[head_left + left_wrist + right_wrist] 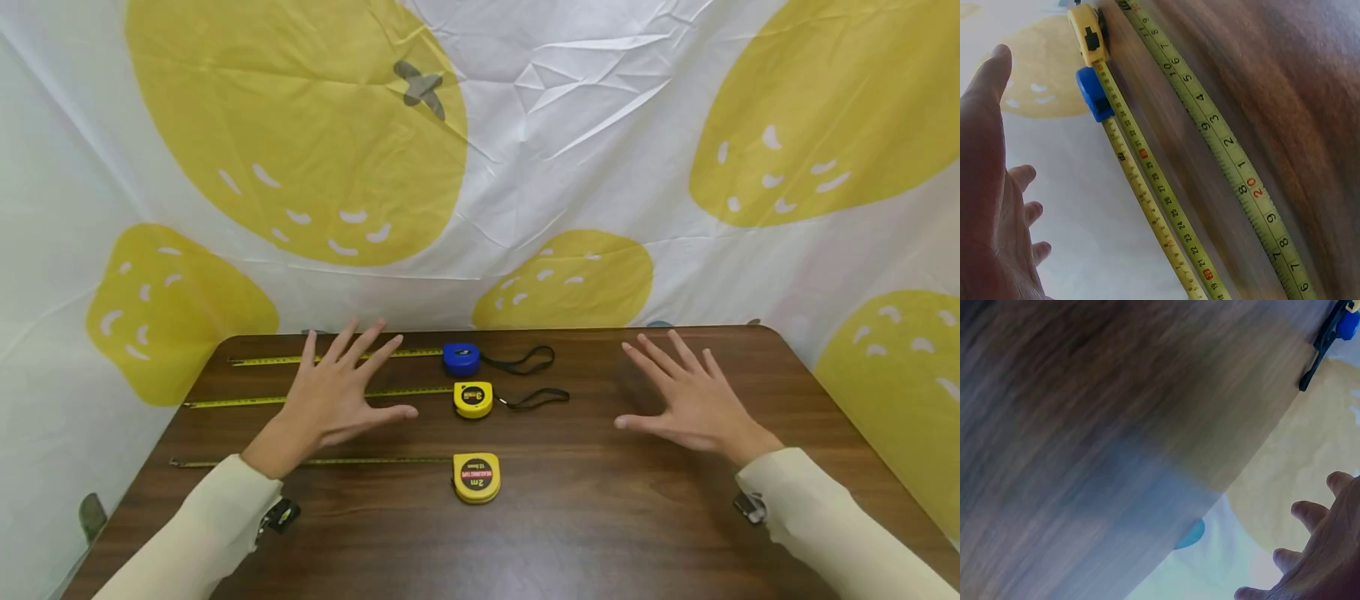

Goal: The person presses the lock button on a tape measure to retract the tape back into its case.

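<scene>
Three tape measures lie in a column on the brown table, each with its blade drawn out to the left. The blue tape measure (461,359) is farthest back, a yellow tape measure (473,400) marked 3 sits in the middle, and a yellow 2m tape measure (476,478) is nearest. My left hand (337,392) hovers over the extended blades with fingers spread, holding nothing. To the right of the tape measures, my right hand (690,400) is held above the table, its fingers also spread and holding nothing. The left wrist view shows the long green-yellow blade (1229,150) up close.
Black wrist straps (536,398) trail right from the two farther tape measures. A white cloth (570,108) with yellow fruit shapes hangs behind the wooden table (585,533) and along its sides. Dark devices (281,515) are worn at both wrists.
</scene>
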The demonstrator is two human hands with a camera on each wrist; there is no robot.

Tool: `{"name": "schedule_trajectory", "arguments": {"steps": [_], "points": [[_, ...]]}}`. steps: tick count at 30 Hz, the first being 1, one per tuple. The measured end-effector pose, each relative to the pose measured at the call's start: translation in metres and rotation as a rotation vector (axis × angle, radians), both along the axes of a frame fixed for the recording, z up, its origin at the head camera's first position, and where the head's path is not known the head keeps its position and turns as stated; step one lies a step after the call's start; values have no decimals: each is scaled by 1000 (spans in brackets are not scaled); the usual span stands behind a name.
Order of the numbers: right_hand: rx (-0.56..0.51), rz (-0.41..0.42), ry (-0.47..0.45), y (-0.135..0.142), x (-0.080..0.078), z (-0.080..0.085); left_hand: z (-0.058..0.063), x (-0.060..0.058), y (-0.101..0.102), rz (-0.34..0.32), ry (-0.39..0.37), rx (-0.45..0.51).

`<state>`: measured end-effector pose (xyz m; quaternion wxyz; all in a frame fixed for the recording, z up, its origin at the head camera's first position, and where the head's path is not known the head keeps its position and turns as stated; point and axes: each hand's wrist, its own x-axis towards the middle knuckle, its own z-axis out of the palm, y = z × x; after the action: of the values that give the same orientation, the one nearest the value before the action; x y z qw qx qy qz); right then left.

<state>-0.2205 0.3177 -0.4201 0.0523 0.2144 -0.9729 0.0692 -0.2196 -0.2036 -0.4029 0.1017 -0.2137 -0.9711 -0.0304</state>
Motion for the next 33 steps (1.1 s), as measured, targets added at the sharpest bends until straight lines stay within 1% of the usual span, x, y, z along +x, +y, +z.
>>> {"name": "schedule_trajectory", "arguments": {"steps": [4,10,15,24,28,33], "points": [[12,11,2,-6,2,0,-1,3,3,-19,1,17],[7,44,14,-14,6,-1,-2,7,7,-47,29,14],[-11,72,36,-22,8,-3,-2,12,12,-52,35,15],[0,121,60,-39,14,-5,-4,19,15,-68,55,-4],[6,152,93,-47,17,-5,-5,21,16,-66,56,-12],[6,185,126,-57,19,-5,-4,25,18,-74,63,1]]}}
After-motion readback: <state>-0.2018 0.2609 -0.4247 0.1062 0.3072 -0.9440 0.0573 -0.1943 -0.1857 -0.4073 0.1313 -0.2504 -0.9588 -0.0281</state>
